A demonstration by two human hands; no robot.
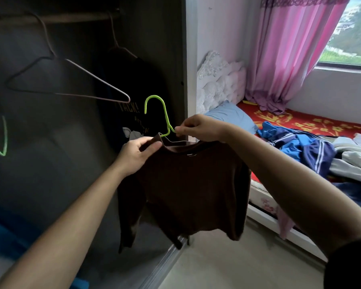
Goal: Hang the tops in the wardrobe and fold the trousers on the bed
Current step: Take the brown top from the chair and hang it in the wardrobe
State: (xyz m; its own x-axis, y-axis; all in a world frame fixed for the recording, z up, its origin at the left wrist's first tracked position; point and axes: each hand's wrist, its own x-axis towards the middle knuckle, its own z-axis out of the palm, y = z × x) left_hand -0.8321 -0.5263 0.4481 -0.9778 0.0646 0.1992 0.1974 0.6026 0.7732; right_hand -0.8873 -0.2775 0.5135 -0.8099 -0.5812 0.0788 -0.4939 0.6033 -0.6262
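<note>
Dark rail [50, 17], top left of the wardrobe [40, 174], bears an empty wire hanger [67, 80]. Left hand [138, 153] pinches the collar of the brown top [192, 184], held before the wardrobe on a green hanger [156, 113]. Right hand [198, 128] pinches that hanger's neck. Hanging step in hand; next, the hook must reach over the rail. Heaped clothes [313, 151] lie at the near edge of the bed [321, 122].

Top [192, 184] is hiding the hanger [154, 96] below its neck; only the hook is showing. Left edge is cutting a second hanger [6, 134] down to one corner. Tee [133, 86] print is sitting in shadow, partly behind the hook, only partly readable. Right edge is cropping bed [313, 122] and window [358, 38].
</note>
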